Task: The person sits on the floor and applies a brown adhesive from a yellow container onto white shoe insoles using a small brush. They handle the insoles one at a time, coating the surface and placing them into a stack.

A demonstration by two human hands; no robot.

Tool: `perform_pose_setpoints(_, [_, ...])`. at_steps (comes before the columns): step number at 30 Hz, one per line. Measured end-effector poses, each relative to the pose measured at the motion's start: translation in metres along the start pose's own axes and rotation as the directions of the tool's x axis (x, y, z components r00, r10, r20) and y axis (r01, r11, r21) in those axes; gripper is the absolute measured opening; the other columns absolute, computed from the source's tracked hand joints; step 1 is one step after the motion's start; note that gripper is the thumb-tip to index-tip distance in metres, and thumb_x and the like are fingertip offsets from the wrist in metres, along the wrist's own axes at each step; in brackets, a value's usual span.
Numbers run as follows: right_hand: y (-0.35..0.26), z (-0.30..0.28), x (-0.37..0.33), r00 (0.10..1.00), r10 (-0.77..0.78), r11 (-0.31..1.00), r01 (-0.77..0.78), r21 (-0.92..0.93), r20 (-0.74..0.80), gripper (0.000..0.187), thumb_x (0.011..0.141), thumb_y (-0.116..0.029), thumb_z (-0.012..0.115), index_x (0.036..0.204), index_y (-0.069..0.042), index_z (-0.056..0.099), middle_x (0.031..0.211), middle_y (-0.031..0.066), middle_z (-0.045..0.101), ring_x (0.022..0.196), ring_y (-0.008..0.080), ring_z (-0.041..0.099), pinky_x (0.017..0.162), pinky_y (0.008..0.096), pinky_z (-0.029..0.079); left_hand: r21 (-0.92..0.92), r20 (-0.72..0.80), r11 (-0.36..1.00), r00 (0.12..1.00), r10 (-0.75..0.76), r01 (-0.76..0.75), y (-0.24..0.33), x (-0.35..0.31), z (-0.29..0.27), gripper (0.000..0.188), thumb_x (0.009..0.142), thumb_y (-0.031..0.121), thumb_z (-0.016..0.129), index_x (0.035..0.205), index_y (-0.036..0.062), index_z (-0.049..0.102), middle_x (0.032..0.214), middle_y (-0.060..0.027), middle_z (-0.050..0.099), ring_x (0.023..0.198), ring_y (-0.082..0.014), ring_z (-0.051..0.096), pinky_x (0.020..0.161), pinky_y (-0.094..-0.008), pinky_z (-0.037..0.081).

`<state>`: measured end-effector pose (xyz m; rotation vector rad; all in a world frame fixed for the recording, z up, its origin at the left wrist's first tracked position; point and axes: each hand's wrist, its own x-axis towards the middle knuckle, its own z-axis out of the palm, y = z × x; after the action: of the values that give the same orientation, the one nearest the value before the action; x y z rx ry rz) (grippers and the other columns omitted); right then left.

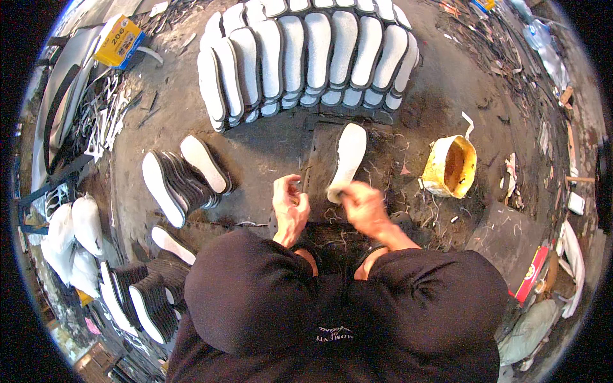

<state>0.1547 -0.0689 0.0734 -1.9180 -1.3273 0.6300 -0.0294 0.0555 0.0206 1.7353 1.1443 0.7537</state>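
A single white-topped shoe sole (351,153) lies on the dark floor in front of me, its narrow end toward me. My right hand (367,209) is over that near end, fingers bent together and slightly blurred. What they pinch, if anything, is hidden. To the left of the sole, my left hand (291,209) hovers with loosely curled fingers and a gap at the thumb; nothing shows in it. Beyond both hands, several rows of white-topped soles (318,51) with dark edges stand overlapped in a broad block.
On the left lean a row of soles (163,188) and more stacked soles (150,306). A yellow cut-open container (450,167), stained brown inside, stands at right. White bags (73,239), a yellow-blue box (119,41) and scrap strips (115,118) lie at left; a red box (531,274) lies right.
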Motion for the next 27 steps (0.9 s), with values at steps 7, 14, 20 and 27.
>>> perform_pose_setpoints(7, [0.075, -0.174, -0.018, 0.759, 0.124, 0.918, -0.332, -0.216, -0.639, 0.037, 0.117, -0.019, 0.054, 0.148, -0.002, 0.063, 0.136, 0.0222, 0.07, 0.132, 0.0353, 0.064, 0.115, 0.047, 0.048, 0.14, 0.458, 0.96, 0.876, 0.154, -0.242, 0.013, -0.011, 0.049, 0.104, 0.081, 0.021, 0.093, 0.168, 0.0042, 0.038, 0.145, -0.0282, 0.051, 0.134, -0.0491, 0.051, 0.116, -0.0551, 0.046])
perform_pose_setpoints(14, [0.079, -0.178, -0.133, 0.869, 0.287, 0.583, -0.492, -0.647, -0.403, 0.043, 0.111, -0.014, 0.057, 0.151, -0.002, 0.062, 0.132, 0.025, 0.071, 0.126, 0.0455, 0.064, 0.106, 0.0536, 0.051, 0.086, 0.219, 0.878, 0.868, 0.445, -0.471, 0.011, 0.014, 0.015, 0.099, 0.079, 0.019, 0.094, 0.164, 0.0013, 0.046, 0.149, -0.0269, 0.054, 0.137, -0.0468, 0.054, 0.116, -0.0547, 0.05])
perform_pose_setpoints(20, [0.027, -0.188, -0.108, 0.771, 0.314, 0.718, -0.574, -0.393, -0.553, 0.035, 0.112, -0.012, 0.056, 0.142, 0.004, 0.066, 0.132, 0.03, 0.073, 0.124, 0.0503, 0.067, 0.108, 0.0542, 0.051, 0.058, -0.316, 0.93, 0.877, 0.361, -0.363, 0.088, 0.269, -0.01, 0.086, 0.086, 0.021, 0.095, 0.154, -0.0065, 0.049, 0.147, -0.029, 0.065, 0.136, -0.0392, 0.065, 0.119, -0.0461, 0.05])
perform_pose_setpoints(27, [0.015, -0.176, -0.088, 0.759, 0.34, 0.739, -0.581, -0.34, -0.556, 0.037, 0.112, -0.01, 0.056, 0.143, 0.008, 0.065, 0.136, 0.0303, 0.072, 0.127, 0.0494, 0.067, 0.108, 0.0538, 0.052, 0.352, -0.366, 0.93, 0.898, 0.243, -0.108, 0.048, 0.495, -0.027, 0.098, 0.085, 0.044, 0.095, 0.156, -0.0024, 0.045, 0.147, -0.0316, 0.062, 0.141, -0.0458, 0.059, 0.122, -0.0551, 0.045])
